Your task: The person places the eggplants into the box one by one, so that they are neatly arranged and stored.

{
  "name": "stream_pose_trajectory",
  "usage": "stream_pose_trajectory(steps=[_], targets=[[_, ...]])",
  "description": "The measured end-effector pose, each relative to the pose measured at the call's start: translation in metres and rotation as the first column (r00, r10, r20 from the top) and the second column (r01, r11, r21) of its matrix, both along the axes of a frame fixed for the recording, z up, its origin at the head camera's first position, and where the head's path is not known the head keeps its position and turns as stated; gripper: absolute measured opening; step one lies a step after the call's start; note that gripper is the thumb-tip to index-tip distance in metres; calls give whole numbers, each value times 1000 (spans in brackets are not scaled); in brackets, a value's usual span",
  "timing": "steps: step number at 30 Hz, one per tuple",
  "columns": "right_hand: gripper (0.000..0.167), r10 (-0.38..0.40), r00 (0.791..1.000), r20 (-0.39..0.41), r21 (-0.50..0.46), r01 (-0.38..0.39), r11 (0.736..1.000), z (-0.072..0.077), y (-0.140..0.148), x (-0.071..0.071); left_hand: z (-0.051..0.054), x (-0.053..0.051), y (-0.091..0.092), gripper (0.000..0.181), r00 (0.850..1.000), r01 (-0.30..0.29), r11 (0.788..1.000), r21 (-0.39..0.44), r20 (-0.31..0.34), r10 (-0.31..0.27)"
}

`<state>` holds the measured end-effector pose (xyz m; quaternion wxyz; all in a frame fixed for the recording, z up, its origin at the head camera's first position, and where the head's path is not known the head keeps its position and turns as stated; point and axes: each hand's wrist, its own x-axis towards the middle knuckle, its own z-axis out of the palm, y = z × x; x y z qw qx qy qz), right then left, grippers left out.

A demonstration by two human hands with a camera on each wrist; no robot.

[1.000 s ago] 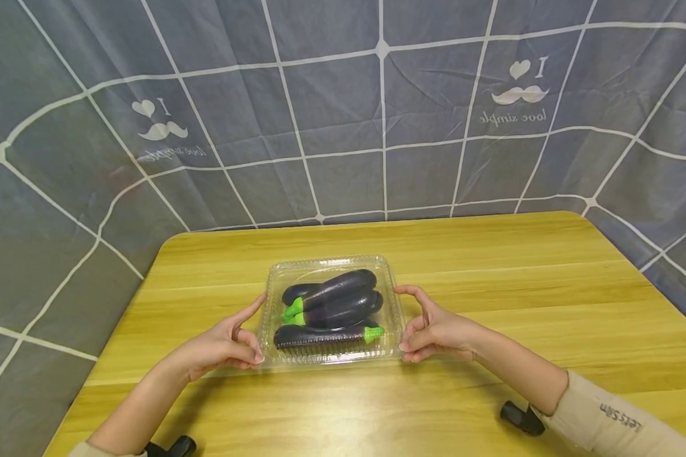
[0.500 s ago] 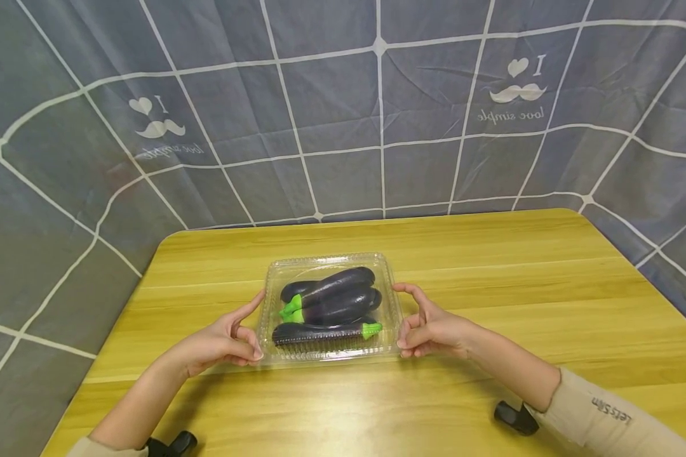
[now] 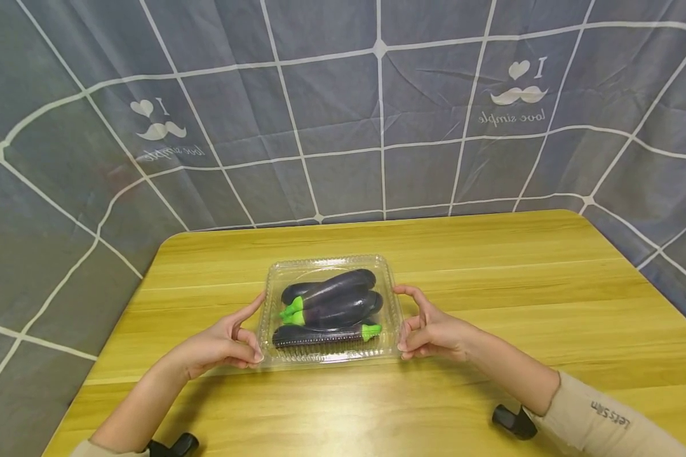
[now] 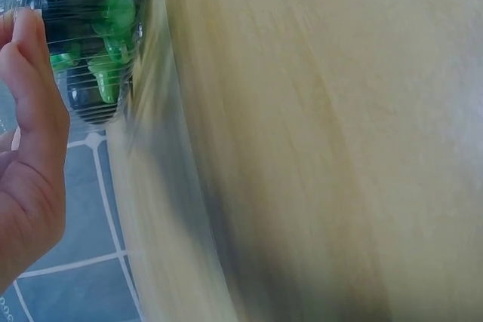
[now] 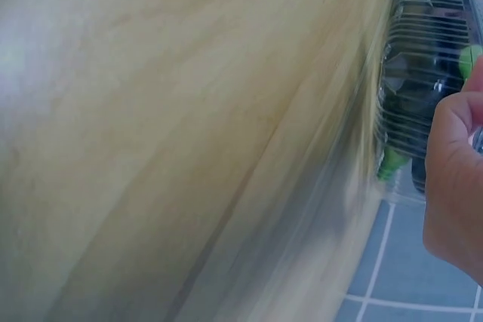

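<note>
A clear plastic clamshell box (image 3: 326, 359) with its lid down lies in front of me near the middle of the table. Through the lid several dark purple eggplants (image 3: 340, 308) with bright green stems show. My left hand (image 3: 223, 343) grips the box's left side, index finger stretched along the edge and thumb at the near corner. On the opposite side my right hand (image 3: 440, 330) holds the edge the same way. Ridged box walls and green stems (image 4: 109, 73) appear beside the left fingers in the left wrist view. The right wrist view has eggplants (image 5: 419, 88) behind the right hand.
The yellow wood-grain table (image 3: 491, 266) spreads around the box on all sides. Behind it hangs a grey curtain (image 3: 343, 127) with white grid lines and mirrored lettering. Black wrist mounts (image 3: 514, 422) sit under both forearms.
</note>
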<state>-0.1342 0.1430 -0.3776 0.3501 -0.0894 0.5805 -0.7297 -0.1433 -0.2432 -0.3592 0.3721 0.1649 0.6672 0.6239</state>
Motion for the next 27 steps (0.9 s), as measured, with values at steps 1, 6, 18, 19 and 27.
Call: stream_pose_trajectory(steps=[1, 6, 18, 19, 27], targets=[[97, 2, 1000, -3, 7, -2, 1000, 0, 1, 0, 0, 0, 0, 105, 1000, 4, 1000, -7, -11, -4], [97, 12, 1000, -22, 64, -10, 998, 2, 3, 1, 2, 0, -3, 105, 997, 34, 998, -59, -61, -37], [96, 51, 995, -90, 68, -45, 997, 3, 7, -2, 6, -2, -6, 100, 991, 87, 995, -53, -99, -92], [96, 53, 995, -84, 67, -48, 997, 4, 7, -2, 6, -2, -8, 98, 990, 91, 994, -55, -104, -97], [88, 44, 995, -85, 150, -31, 988, 10, 23, -5, 18, -7, -23, 74, 956, -7, 980, -198, -288, -51]])
